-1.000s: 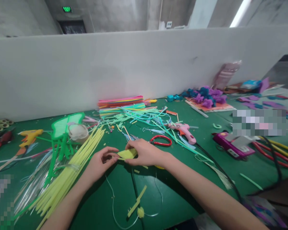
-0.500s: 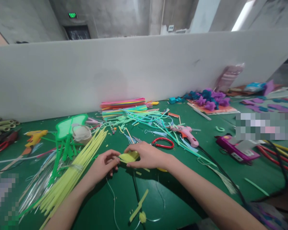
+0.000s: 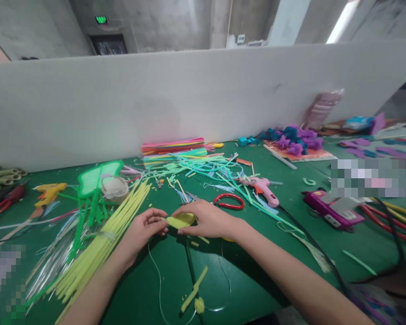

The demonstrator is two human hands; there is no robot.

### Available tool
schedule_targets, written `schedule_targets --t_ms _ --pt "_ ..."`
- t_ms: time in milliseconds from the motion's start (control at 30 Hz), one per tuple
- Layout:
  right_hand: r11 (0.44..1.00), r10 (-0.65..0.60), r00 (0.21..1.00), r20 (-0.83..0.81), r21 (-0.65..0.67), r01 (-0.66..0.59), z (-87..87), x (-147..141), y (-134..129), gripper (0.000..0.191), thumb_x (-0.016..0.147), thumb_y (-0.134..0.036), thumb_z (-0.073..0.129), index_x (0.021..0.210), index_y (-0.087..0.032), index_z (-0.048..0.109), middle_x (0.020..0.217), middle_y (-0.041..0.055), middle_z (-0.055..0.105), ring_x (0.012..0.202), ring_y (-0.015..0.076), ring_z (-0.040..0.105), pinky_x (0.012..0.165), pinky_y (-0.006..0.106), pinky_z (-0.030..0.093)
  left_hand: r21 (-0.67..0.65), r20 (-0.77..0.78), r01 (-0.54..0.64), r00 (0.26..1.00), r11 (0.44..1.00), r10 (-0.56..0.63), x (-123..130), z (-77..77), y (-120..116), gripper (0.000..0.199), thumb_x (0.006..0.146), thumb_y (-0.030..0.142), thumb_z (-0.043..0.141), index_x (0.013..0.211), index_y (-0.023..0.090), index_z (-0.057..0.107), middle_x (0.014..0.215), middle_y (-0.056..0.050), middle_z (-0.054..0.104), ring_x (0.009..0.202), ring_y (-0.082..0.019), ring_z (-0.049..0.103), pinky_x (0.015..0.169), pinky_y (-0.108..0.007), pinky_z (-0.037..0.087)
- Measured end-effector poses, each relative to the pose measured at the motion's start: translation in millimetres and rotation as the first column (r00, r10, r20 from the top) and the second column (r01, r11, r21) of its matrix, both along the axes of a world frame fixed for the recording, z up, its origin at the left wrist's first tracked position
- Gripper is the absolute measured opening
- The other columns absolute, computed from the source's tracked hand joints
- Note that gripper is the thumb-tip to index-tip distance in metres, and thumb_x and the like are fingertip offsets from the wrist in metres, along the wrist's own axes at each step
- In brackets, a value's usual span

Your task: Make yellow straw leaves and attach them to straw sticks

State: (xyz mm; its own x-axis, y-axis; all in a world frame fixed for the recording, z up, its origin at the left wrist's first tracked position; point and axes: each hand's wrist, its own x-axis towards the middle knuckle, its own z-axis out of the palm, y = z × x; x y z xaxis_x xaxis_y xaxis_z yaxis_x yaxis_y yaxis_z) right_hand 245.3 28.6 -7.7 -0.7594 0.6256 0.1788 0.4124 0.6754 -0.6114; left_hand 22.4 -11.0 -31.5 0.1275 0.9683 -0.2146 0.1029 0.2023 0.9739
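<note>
A small yellow-green leaf-shaped piece (image 3: 182, 220) is held between my two hands above the green table. My left hand (image 3: 151, 224) pinches its left tip with thumb and forefinger. On the other side, my right hand (image 3: 208, 220) grips the piece between thumb and fingers. A thin clear thread (image 3: 159, 275) hangs below my left hand and loops to a yellow knotted bit (image 3: 199, 305) near the table's front. Red-handled scissors (image 3: 229, 201) lie just beyond my right hand, their blades partly hidden by it.
Left lies a bundle of yellow-green strips (image 3: 103, 239), with a yellow glue gun (image 3: 49, 194) farther left. A pink glue gun (image 3: 264, 189) and its black cord are right. Coloured strips (image 3: 176, 151) lie by the white partition (image 3: 189, 99). Purple and blue flowers (image 3: 297, 140) sit back right.
Both hands keep hold of the yellow-green piece. My left fingers have shifted slightly on its tip, and the view has moved a little.
</note>
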Motion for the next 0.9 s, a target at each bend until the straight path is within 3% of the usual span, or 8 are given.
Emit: schedule_targets --t_ms 300,400,500,567,700,800,900 --pt "0.999 0.01 0.999 0.045 -0.032 -0.008 5.1 -4 1 0.041 0.078 -0.04 0.069 0.114 -0.021 0.066 0.102 0.0058 0.071 0.091 0.021 0.063 0.077 0.029 0.044 0.063 -0.034 -0.028 0.999 0.998 0.031 1 -0.2 2 0.034 0.069 0.038 0.076 0.09 0.015 0.062 0.072 -0.002 0.066 0.066 -0.015 0.065 0.067 -0.027 0.051" --pt "0.987 -0.004 0.999 0.036 -0.159 0.01 8.4 -6 10 0.041 0.082 -0.046 0.063 0.112 -0.019 0.064 0.095 0.0054 0.071 0.081 0.0184 0.063 0.066 0.026 0.044 0.095 -0.05 -0.035 0.998 0.995 0.04 -1 -0.5 3 0.037 0.068 0.04 0.077 0.09 0.015 0.062 0.072 -0.002 0.067 0.067 -0.017 0.066 0.068 -0.03 0.053" --pt "0.936 -0.046 0.999 -0.017 -0.35 0.038 9.5 -3 20 0.044 0.089 -0.047 0.053 0.12 -0.018 0.056 0.086 0.0045 0.069 0.068 0.0143 0.06 0.056 0.023 0.043 0.128 -0.071 -0.051 0.996 0.99 0.061 -4 -1.6 5 0.038 0.068 0.042 0.076 0.091 0.015 0.062 0.074 -0.003 0.067 0.067 -0.018 0.067 0.069 -0.032 0.055" --pt "0.917 -0.032 0.999 -0.032 -0.397 0.017 9.7 2 22 0.05 0.083 -0.047 0.061 0.123 -0.018 0.053 0.089 0.0046 0.068 0.069 0.0138 0.061 0.058 0.023 0.045 0.136 -0.076 -0.062 0.994 0.989 0.073 -6 -2.4 5 0.039 0.067 0.043 0.076 0.092 0.015 0.062 0.075 -0.004 0.067 0.067 -0.018 0.067 0.069 -0.033 0.055" --pt "0.965 0.051 0.998 0.022 -0.258 -0.043 10.8 12 13 0.07 0.066 -0.04 0.078 0.128 -0.021 0.051 0.109 0.0069 0.065 0.082 0.0174 0.064 0.07 0.027 0.049 0.121 -0.082 -0.056 0.994 0.991 0.066 -6 -1.5 4 0.038 0.068 0.042 0.075 0.092 0.015 0.063 0.076 -0.004 0.067 0.069 -0.018 0.067 0.071 -0.033 0.054" --pt "0.995 0.054 0.996 0.078 -0.085 -0.047 11.4 14 4 0.061 0.071 -0.031 0.073 0.128 -0.02 0.052 0.111 0.0074 0.066 0.089 0.02 0.063 0.075 0.03 0.048 0.105 -0.085 -0.049 0.995 0.993 0.058 -4 1.1 4 0.037 0.068 0.041 0.075 0.091 0.014 0.065 0.075 -0.004 0.066 0.068 -0.017 0.066 0.072 -0.032 0.054" --pt "0.999 0.054 0.994 0.1 0.005 -0.054 11.5 14 2 0.053 0.072 -0.019 0.065 0.124 -0.019 0.057 0.108 0.0072 0.068 0.092 0.0209 0.063 0.079 0.031 0.047 0.106 -0.119 -0.033 0.992 0.994 0.045 -3 3.0 3 0.036 0.068 0.042 0.074 0.09 0.014 0.068 0.075 -0.005 0.068 0.067 -0.018 0.065 0.071 -0.032 0.053"
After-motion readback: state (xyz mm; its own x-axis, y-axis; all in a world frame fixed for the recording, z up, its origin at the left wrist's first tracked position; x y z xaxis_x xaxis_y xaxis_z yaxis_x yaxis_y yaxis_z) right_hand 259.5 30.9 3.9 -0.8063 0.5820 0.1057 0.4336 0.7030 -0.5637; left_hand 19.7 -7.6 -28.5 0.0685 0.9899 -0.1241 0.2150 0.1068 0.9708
